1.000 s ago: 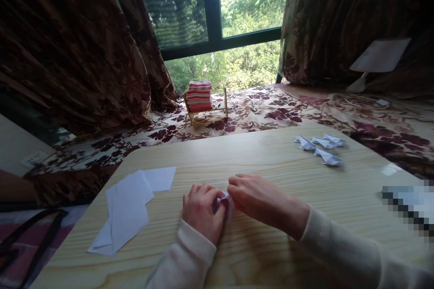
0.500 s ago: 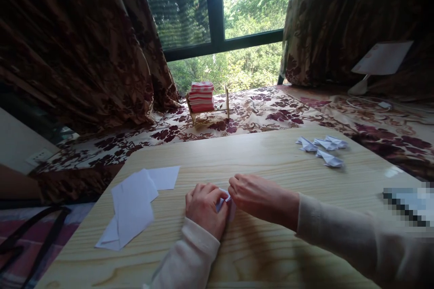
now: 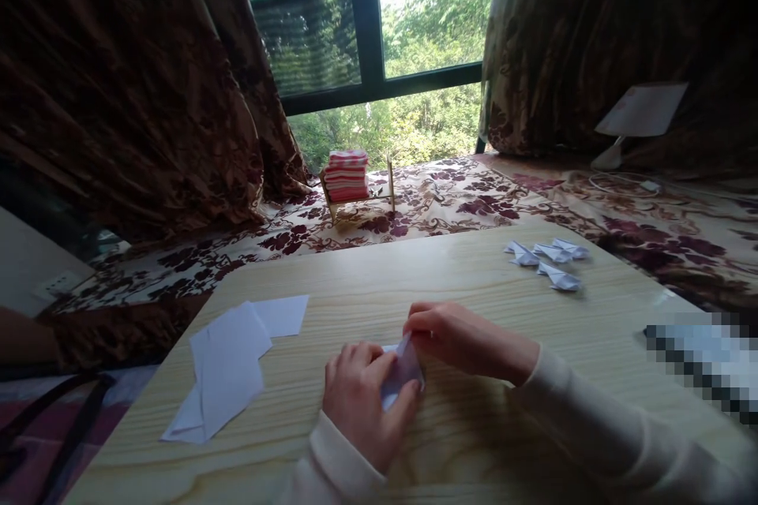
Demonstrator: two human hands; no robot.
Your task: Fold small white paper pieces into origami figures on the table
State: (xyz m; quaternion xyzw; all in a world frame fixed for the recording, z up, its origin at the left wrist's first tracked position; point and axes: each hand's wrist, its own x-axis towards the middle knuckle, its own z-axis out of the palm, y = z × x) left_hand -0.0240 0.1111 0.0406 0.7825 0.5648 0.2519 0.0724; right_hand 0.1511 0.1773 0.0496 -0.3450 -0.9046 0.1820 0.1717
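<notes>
A small piece of folded white paper (image 3: 403, 372) is on the wooden table (image 3: 332, 458), partly covered by both hands. My left hand (image 3: 364, 398) grips it from the left, thumb on the near side and fingers on the far side. At its upper right, my right hand (image 3: 465, 339) pinches a raised flap between thumb and forefinger. Loose white paper sheets (image 3: 230, 371) overlap to the left of my left hand. Several folded paper pieces (image 3: 550, 256) with pointed ends lie in a group at the far right of the table.
A device (image 3: 704, 355), blurred by pixels, rests at the right table edge. Behind the table, a small wooden stand (image 3: 392, 188) bears a stack of red-and-white striped cloths (image 3: 347, 173). A white lamp (image 3: 643, 110) stands at the back right, near the curtain (image 3: 545, 55).
My right hand has turned and lifted a flap of the paper, so more of the paper shows between the hands. My left thumb has spread to the right. The view has shifted slightly.
</notes>
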